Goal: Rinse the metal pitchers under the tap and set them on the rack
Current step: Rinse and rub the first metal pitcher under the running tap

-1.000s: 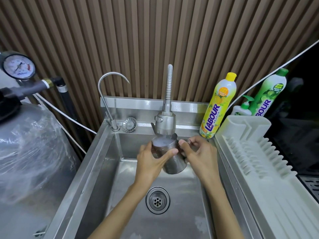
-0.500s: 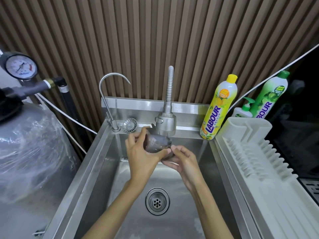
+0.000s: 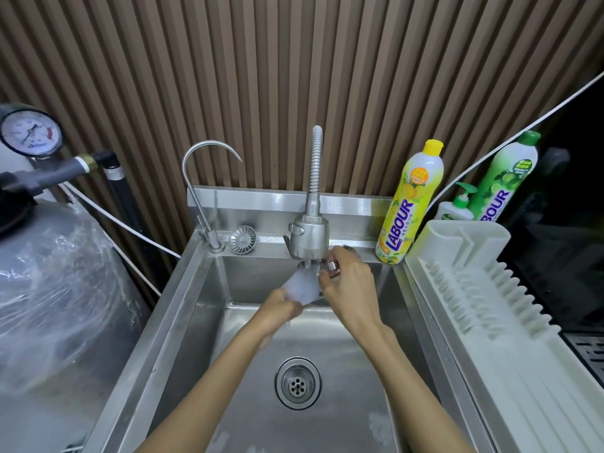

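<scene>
1. The pitcher [image 3: 303, 287] is held between the two hands, tipped directly below the tap [image 3: 309, 238] so the spray runs over it. Water and blur hide its outline.
2. The left hand [image 3: 281, 307] grips its lower end from beneath, which seems to prop it against the flow.
3. The right hand [image 3: 351, 286] curls round the upper end, with its fingers on a shiny metal part, probably the handle or rim, likely to turn it.
4. Both hands work over the sink [image 3: 196, 322], so runoff falls toward the drain [image 3: 297, 384].
5. The rack [image 3: 474, 289] lies just right of the right hand, a short carry once rinsing ends. No pitcher shows on it yet.
</scene>
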Demonstrator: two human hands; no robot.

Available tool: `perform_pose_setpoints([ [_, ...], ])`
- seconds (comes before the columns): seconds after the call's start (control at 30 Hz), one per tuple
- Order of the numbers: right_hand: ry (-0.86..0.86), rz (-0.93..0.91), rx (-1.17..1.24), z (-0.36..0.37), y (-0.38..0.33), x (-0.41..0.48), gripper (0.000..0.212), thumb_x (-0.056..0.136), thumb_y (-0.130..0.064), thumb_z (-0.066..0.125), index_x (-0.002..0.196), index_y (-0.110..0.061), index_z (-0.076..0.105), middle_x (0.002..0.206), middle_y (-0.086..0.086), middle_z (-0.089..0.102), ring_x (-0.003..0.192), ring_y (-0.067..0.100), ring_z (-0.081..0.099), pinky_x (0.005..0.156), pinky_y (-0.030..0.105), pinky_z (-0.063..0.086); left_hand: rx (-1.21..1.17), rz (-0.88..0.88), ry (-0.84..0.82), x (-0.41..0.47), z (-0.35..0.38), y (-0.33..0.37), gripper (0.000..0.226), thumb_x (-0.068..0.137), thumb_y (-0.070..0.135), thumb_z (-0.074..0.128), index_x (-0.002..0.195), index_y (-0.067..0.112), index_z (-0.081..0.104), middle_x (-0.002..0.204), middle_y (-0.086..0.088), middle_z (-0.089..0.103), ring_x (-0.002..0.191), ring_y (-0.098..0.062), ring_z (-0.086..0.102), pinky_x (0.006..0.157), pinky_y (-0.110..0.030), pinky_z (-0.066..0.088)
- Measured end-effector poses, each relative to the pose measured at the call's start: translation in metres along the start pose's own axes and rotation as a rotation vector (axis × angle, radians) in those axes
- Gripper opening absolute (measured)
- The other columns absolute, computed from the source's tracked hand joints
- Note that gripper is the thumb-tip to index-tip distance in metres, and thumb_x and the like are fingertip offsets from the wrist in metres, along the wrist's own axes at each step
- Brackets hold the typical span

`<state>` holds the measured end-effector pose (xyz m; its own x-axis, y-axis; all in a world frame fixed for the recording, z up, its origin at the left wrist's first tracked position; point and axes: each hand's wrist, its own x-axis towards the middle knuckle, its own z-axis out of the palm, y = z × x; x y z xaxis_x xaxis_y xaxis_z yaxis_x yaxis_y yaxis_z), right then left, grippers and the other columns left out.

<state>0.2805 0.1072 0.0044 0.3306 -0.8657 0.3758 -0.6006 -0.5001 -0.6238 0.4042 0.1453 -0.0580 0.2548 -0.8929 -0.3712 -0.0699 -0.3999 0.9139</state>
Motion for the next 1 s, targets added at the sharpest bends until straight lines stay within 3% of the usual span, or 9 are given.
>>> perform_pose_setpoints([
  [0.13, -0.044, -0.141, -0.048, 0.009, 0.007, 0.005, 0.010, 0.079, 0.004, 0.051, 0.078, -0.006, 0.051, 0.083, 0.006, 0.054, 0.079, 0.027, 0.049, 0.054, 0.036, 0.042, 0.061, -0.049, 0.035, 0.012, 0.008, 0.003, 0.016, 0.081, -0.002, 0.042, 0.085, 0.006, 0.056, 0.070, -0.006, 0.046, 0.062, -0.014, 0.042, 0.058, -0.025, 0.034],
  [0.27, -0.071, -0.201, -0.104, 0.019, 0.016, 0.003, 0.011, 0.077, 0.007, 0.049, 0.073, -0.003, 0.051, 0.095, 0.013, 0.060, 0.091, 0.033, 0.055, 0.061, 0.030, 0.040, 0.094, -0.067, 0.057, 0.023, 0.011, -0.001, 0.024, 0.082, -0.005, 0.043, 0.063, 0.010, 0.045, 0.062, -0.002, 0.040, 0.056, -0.013, 0.037, 0.052, -0.024, 0.030],
  [0.37, -0.076, -0.220, -0.138, 0.023, 0.021, 0.001, 0.013, 0.074, 0.010, 0.048, 0.076, 0.001, 0.057, 0.100, 0.015, 0.062, 0.103, 0.033, 0.055, 0.073, 0.025, 0.036, 0.087, -0.067, 0.046, 0.021, 0.011, -0.006, 0.004, 0.072, 0.002, 0.056, 0.076, 0.003, 0.056, 0.071, -0.004, 0.047, 0.066, -0.016, 0.044, 0.061, -0.026, 0.038],
  [0.43, -0.078, -0.222, -0.126, 0.024, 0.023, 0.000, 0.015, 0.073, 0.013, 0.049, 0.076, 0.001, 0.057, 0.105, 0.016, 0.062, 0.112, 0.032, 0.053, 0.076, 0.028, 0.041, 0.043, -0.052, -0.001, 0.022, 0.011, -0.011, 0.033, 0.062, 0.007, 0.063, 0.094, 0.001, 0.064, 0.084, -0.005, 0.055, 0.080, -0.019, 0.051, 0.075, -0.032, 0.046],
  [0.53, -0.052, -0.185, -0.059, 0.021, 0.029, 0.002, 0.018, 0.075, 0.011, 0.052, 0.081, -0.004, 0.060, 0.107, 0.011, 0.064, 0.121, 0.027, 0.050, 0.079, 0.032, 0.048, -0.038, -0.039, -0.065, 0.017, 0.015, -0.009, 0.033, 0.070, -0.006, 0.067, 0.097, 0.013, 0.062, 0.091, -0.002, 0.060, 0.095, -0.021, 0.056, 0.095, -0.038, 0.046],
  [0.67, -0.008, 0.083, 0.342, 0.008, 0.041, 0.003, 0.021, 0.080, 0.000, 0.062, 0.078, -0.020, 0.058, 0.098, -0.007, 0.067, 0.090, 0.017, 0.063, 0.076, 0.017, 0.045, -0.288, 0.033, -0.108, 0.011, 0.020, -0.007, 0.038, 0.069, -0.004, 0.074, 0.088, 0.021, 0.052, 0.099, 0.004, 0.061, 0.096, -0.016, 0.056, 0.090, -0.033, 0.045],
  [0.77, -0.063, 0.229, 0.646, 0.005, 0.051, -0.007, 0.027, 0.082, 0.000, 0.063, 0.069, -0.018, 0.048, 0.107, -0.006, 0.070, 0.103, 0.015, 0.064, 0.088, 0.027, 0.050, -0.396, 0.150, 0.044, 0.004, 0.020, -0.006, 0.042, 0.069, -0.009, 0.073, 0.091, 0.018, 0.049, 0.098, 0.003, 0.063, 0.098, -0.015, 0.059, 0.082, -0.021, 0.047],
  [0.87, -0.113, 0.344, 1.031, 0.016, 0.053, -0.017, 0.026, 0.085, 0.002, 0.058, 0.067, -0.011, 0.045, 0.117, 0.001, 0.067, 0.113, 0.018, 0.061, 0.098, 0.034, 0.045, -0.380, 0.298, 0.157, -0.006, 0.018, -0.005, 0.062, 0.064, -0.012, 0.075, 0.108, 0.026, 0.052, 0.107, 0.008, 0.064, 0.096, 0.003, 0.061, 0.080, -0.010, 0.049],
  [1.0, -0.145, 0.492, 1.415, 0.035, 0.052, -0.026, 0.027, 0.089, 0.007, 0.047, 0.067, -0.008, 0.041, 0.127, 0.010, 0.061, 0.119, 0.027, 0.057, 0.105, 0.038, 0.041, -0.257, 0.472, 0.239, -0.020, 0.010, -0.006, 0.071, 0.057, 0.002, 0.076, 0.119, 0.028, 0.054, 0.114, 0.004, 0.065, 0.107, -0.006, 0.059, 0.094, -0.022, 0.045],
])
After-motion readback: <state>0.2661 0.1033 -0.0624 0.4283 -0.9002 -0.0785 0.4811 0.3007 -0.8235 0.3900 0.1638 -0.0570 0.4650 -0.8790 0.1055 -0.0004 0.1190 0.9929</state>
